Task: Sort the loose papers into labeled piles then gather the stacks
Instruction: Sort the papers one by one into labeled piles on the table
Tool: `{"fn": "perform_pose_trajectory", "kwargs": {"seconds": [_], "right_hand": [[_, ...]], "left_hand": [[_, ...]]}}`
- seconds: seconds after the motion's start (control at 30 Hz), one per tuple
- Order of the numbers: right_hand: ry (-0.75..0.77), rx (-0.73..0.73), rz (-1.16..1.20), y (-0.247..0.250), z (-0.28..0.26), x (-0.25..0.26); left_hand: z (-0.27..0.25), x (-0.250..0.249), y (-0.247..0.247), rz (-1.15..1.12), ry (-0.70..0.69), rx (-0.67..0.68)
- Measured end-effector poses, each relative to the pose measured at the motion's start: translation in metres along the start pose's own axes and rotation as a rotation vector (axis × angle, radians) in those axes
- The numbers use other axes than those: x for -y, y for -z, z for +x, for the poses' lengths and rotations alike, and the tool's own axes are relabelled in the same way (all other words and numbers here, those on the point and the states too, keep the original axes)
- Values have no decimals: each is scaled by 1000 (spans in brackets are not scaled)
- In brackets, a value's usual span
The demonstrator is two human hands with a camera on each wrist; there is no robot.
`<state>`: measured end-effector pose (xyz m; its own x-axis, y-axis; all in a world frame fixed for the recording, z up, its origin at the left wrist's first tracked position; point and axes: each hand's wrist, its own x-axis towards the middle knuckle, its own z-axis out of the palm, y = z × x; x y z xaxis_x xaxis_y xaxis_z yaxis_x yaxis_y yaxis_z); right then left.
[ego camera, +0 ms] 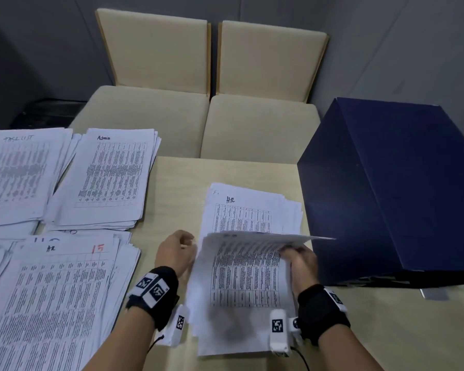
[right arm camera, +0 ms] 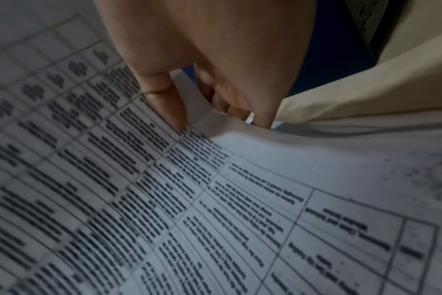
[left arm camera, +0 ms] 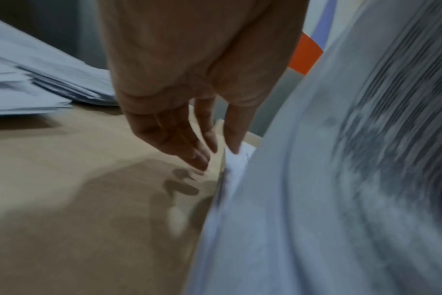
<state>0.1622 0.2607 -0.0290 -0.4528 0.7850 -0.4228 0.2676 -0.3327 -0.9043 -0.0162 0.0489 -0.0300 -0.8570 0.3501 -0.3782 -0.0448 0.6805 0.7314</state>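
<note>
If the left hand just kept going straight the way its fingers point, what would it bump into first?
Probably the HR pile. The left hand points away from the person, its fingertips just above the table beside that pile's near corner. Depth is unclear, so it might skim past.

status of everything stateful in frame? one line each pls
Left hand: beside the lifted sheets, fingers loose, holding nothing.
Right hand: pinching the lifted sheets' right edge.
Lifted printed white sheets: raised, top edge curling over.
White paper pile marked HR: flat, roughly squared.
White paper pile marked Admin: flat, edges fanned.
Dark blue cardboard box: closed side up, at table's right.
</note>
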Motion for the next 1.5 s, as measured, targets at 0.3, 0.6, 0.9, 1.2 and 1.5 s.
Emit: {"fn": "perform_pose_trajectory", "kwargs": {"seconds": [0.3, 0.6, 0.9, 1.2, 1.5], "right_hand": [[-1, -22, 13, 2, 2, 1], [-28, 53, 35, -5, -3, 1], [-26, 1, 41, 1, 7, 1], [-51, 153, 8, 4, 5, 0], [-35, 33, 85, 7, 2, 6]], "left_hand": [[9, 1, -13, 421, -1, 50], [-3, 7, 19, -71, -178, 16], [-12, 0, 16, -504, -49, 82], [-19, -4, 11, -594, -7, 80], [-7, 8, 15, -660, 114, -29]]}}
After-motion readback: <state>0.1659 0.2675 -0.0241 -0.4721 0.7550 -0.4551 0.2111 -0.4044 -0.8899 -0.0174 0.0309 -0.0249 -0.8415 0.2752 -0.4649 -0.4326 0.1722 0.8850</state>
